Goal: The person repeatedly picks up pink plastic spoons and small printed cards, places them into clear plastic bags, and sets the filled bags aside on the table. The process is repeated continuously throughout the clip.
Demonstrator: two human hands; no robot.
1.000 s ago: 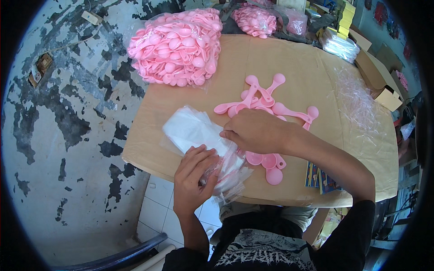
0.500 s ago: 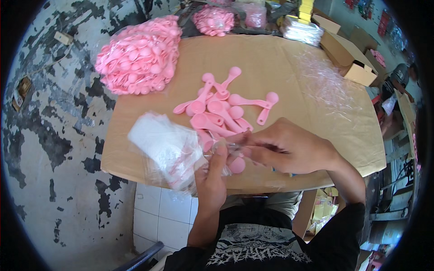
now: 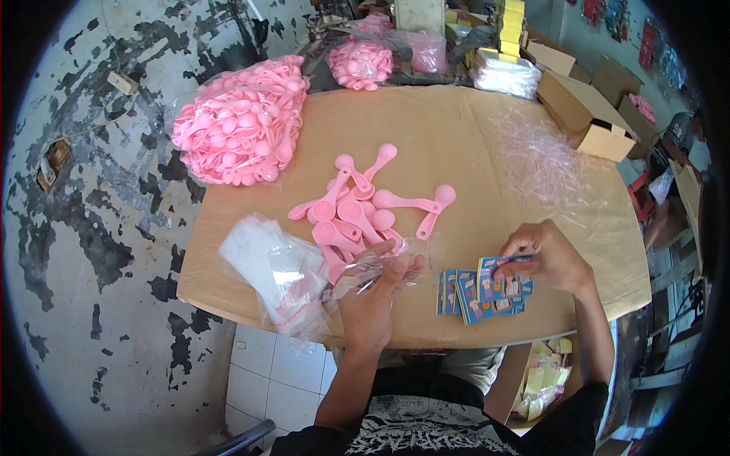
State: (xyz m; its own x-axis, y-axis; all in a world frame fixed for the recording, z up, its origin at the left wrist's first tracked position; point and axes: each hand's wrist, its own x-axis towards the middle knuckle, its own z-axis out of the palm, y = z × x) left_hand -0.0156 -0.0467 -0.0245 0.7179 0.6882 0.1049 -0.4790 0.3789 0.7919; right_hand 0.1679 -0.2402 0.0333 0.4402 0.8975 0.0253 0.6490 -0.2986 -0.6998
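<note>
My left hand [image 3: 368,310] is closed on a clear plastic bag [image 3: 378,267], held low over the near side of the pink scoops. My right hand [image 3: 557,260] pinches the edge of a small blue printed card [image 3: 493,283] on top of a fanned stack of similar cards [image 3: 473,305]. Pink plastic measuring scoops [image 3: 353,216] lie in a loose heap in the middle of the table. To the left of my left hand, a pile of clear flat bags [image 3: 274,262] spreads to the table's near edge.
A large bag of pink scoops [image 3: 239,125] stands at the far left of the brown-covered table [image 3: 426,121]. Clear plastic strips [image 3: 540,159] lie at the right beside an open cardboard box [image 3: 585,114]. A box of yellow-carded packs [image 3: 547,372] sits below the near edge.
My right hand has left the bag near my left hand and moved right onto the printed cards. My left hand still holds the bag, slightly farther right. The whole view has tilted up somewhat.
</note>
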